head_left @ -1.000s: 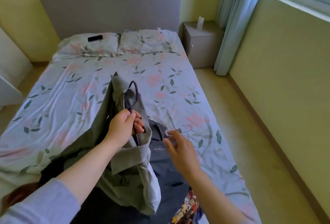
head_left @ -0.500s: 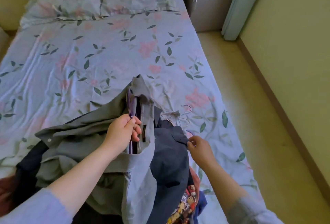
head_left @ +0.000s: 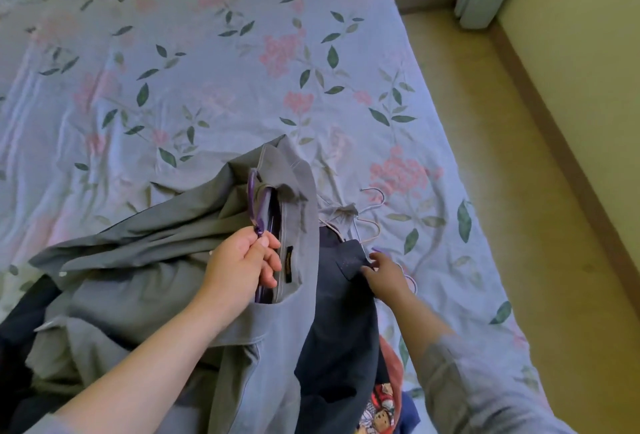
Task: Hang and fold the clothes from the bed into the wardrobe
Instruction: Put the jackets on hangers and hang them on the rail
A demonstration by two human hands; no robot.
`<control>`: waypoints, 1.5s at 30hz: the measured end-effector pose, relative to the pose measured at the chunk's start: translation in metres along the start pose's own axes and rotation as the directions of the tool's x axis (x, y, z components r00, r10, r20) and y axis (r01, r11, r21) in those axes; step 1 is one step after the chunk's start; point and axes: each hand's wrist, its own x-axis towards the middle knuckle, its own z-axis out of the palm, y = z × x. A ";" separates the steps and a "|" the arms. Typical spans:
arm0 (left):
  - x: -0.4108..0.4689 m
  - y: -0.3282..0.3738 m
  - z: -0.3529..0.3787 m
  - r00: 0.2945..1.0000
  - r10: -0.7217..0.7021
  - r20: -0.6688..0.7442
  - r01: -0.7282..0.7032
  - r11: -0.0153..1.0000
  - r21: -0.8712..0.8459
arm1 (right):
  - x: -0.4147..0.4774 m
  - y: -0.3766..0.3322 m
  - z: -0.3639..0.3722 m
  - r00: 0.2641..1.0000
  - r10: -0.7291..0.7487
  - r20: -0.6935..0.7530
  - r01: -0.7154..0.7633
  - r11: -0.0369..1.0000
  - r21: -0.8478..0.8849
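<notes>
Grey shirt, soft woven cloth, heavily creased, lies bunched at the foot of the bed with a purple hanger threaded into its collar. Left hand keeps its grip: fingers curled tight round the hanger's neck just under the hook, same as a second ago. Change is on the other side. Right hand, which hovered with spread fingers over the navy top, has dropped to that garment's collar corner, fingers loosely bent, tips touching dark cloth next to another purple hook; cannot tell if anything is pinched yet. View has also tipped downward, headboard gone from sight. Reading: shirt looks hung, next piece being lined up, most of the pile still to do; wardrobe not in view. Spare hangers, thin pale wire with rounded hooks, rest on the floral sheet just beyond the navy top. Navy fabric is matte, heavier, smoother. Bright cartoon print peeks out beneath it.
</notes>
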 end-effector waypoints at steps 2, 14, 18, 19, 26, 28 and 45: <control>0.006 -0.004 0.005 1.000 -0.012 0.002 0.012 1.000 -0.007 | 0.005 0.001 0.006 0.999 -0.044 0.008 0.044 0.999 -0.022; 0.009 -0.005 0.016 1.000 -0.014 0.019 0.014 1.000 0.008 | -0.015 0.013 -0.001 0.983 -0.174 -0.049 0.177 0.983 0.056; 0.012 -0.008 0.016 1.000 -0.020 0.019 0.020 1.000 -0.006 | -0.034 0.032 0.015 0.988 -0.150 0.029 0.148 0.988 0.053; 0.013 -0.009 0.017 0.999 -0.023 0.024 0.024 1.000 -0.010 | -0.040 0.037 0.021 0.991 -0.128 0.033 0.126 0.990 0.059; 0.015 -0.016 0.017 0.999 -0.029 0.028 0.030 0.999 -0.029 | -0.028 0.034 0.029 1.000 -0.025 -0.005 0.025 0.979 0.203; 0.015 -0.019 0.015 0.999 -0.037 0.014 0.037 0.999 -0.035 | -0.021 0.031 0.027 0.997 0.052 0.060 -0.066 0.963 0.262; -0.026 0.008 -0.048 0.996 0.031 -0.082 -0.036 0.997 -0.070 | -0.094 -0.059 -0.015 0.978 -0.163 0.128 0.054 0.796 0.603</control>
